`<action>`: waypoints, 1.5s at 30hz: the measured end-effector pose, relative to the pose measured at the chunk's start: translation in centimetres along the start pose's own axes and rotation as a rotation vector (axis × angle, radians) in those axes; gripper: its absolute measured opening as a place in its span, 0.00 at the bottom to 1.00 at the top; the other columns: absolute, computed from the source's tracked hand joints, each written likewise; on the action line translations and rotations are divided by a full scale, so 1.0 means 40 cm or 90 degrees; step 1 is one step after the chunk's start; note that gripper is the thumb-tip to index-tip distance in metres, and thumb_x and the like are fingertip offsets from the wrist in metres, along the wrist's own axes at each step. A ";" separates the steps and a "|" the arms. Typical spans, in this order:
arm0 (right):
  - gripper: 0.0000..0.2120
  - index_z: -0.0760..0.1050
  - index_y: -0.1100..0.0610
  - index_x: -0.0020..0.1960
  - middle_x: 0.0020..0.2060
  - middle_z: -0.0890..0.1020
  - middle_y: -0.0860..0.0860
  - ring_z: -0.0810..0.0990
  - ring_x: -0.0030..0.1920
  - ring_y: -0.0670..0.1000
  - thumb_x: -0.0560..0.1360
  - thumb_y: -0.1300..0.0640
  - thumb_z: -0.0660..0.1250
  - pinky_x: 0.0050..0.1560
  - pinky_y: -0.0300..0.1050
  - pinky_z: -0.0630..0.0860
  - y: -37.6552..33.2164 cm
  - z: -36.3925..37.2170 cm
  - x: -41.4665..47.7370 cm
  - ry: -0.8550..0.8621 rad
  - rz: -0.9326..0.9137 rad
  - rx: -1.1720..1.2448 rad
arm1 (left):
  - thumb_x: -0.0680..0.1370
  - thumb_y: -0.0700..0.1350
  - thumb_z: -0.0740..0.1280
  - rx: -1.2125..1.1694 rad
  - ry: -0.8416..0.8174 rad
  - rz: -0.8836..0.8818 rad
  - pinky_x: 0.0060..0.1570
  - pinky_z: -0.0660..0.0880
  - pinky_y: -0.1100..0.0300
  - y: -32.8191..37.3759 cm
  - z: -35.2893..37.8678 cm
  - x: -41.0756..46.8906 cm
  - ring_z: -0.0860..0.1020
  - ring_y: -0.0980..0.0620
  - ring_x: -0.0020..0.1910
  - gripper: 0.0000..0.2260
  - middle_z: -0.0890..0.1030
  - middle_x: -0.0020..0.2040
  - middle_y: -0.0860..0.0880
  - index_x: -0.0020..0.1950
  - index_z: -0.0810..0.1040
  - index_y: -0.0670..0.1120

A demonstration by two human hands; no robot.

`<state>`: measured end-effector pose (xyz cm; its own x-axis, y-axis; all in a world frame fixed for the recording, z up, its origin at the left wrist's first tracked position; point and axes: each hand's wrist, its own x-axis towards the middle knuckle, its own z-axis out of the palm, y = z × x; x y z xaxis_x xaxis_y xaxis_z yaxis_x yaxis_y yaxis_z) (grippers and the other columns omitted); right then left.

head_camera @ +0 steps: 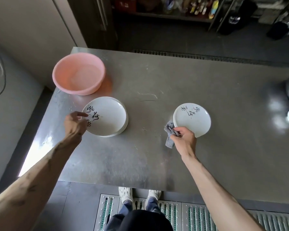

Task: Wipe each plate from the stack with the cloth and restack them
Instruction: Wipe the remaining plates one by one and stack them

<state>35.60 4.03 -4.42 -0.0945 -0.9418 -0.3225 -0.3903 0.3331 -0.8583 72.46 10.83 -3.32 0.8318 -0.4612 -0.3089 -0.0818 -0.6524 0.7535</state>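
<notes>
Plates, white round ceramic, in two piles on grey steel worktop (pixel 140 164): bigger left stack (pixel 110 124), smaller right stack (pixel 195 120). Over left rim, left hand (pixel 75 122) loose, empty; right hand (pixel 183 139) pinching crumpled grey cloth (pixel 169 133). Likely hazard: one-handed lift slipping, chipping rims.

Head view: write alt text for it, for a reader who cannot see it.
A person's right grip pinches a grey cloth at the near edge of the right stack of white plates on a steel table. The left grip, fingers loosely spread, reaches over the left stack, with a pink basin beyond it.
</notes>
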 end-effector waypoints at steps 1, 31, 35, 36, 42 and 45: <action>0.14 0.80 0.48 0.39 0.34 0.82 0.44 0.77 0.36 0.46 0.69 0.68 0.71 0.35 0.27 0.70 -0.003 -0.003 -0.001 0.001 -0.001 0.001 | 0.72 0.26 0.64 -0.028 -0.020 -0.014 0.40 0.78 0.59 0.002 -0.003 -0.006 0.78 0.45 0.44 0.17 0.81 0.48 0.42 0.55 0.84 0.40; 0.08 0.86 0.55 0.50 0.48 0.75 0.49 0.77 0.51 0.52 0.75 0.51 0.74 0.53 0.40 0.73 0.192 0.140 -0.042 -0.126 -0.131 -0.331 | 0.63 0.61 0.81 0.294 -0.394 0.386 0.73 0.62 0.45 -0.328 0.380 -0.307 0.62 0.45 0.77 0.58 0.65 0.80 0.47 0.84 0.54 0.45; 0.07 0.86 0.57 0.51 0.50 0.78 0.52 0.76 0.53 0.57 0.76 0.62 0.71 0.52 0.39 0.69 0.199 0.145 -0.009 -0.114 -0.137 -0.379 | 0.59 0.72 0.77 0.316 -0.389 0.423 0.78 0.58 0.42 -0.357 0.381 -0.307 0.60 0.45 0.80 0.64 0.61 0.82 0.45 0.84 0.53 0.42; 0.07 0.85 0.57 0.50 0.49 0.77 0.52 0.76 0.53 0.57 0.75 0.64 0.71 0.52 0.39 0.69 0.192 0.154 0.000 -0.107 -0.133 -0.365 | 0.58 0.75 0.74 0.315 -0.389 0.421 0.79 0.56 0.43 -0.358 0.382 -0.308 0.59 0.45 0.81 0.65 0.61 0.82 0.45 0.84 0.53 0.42; 0.08 0.85 0.56 0.52 0.50 0.80 0.53 0.80 0.52 0.57 0.74 0.63 0.74 0.54 0.50 0.77 0.154 0.255 0.000 -0.109 -0.191 -0.316 | 0.58 0.77 0.72 0.291 -0.404 0.396 0.81 0.48 0.51 -0.351 0.384 -0.313 0.51 0.54 0.82 0.65 0.58 0.83 0.48 0.84 0.51 0.45; 0.07 0.85 0.58 0.53 0.51 0.81 0.52 0.79 0.52 0.56 0.75 0.61 0.73 0.56 0.50 0.77 0.175 0.272 -0.052 -0.194 -0.262 -0.364 | 0.58 0.78 0.70 0.269 -0.403 0.380 0.81 0.49 0.50 -0.346 0.380 -0.317 0.54 0.53 0.82 0.64 0.59 0.83 0.47 0.83 0.55 0.43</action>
<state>43.04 8.81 -14.09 0.3848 -0.9035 -0.1889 -0.7601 -0.1941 -0.6201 54.70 16.58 -18.66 0.1495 -0.9448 -0.2915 -0.6892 -0.3110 0.6544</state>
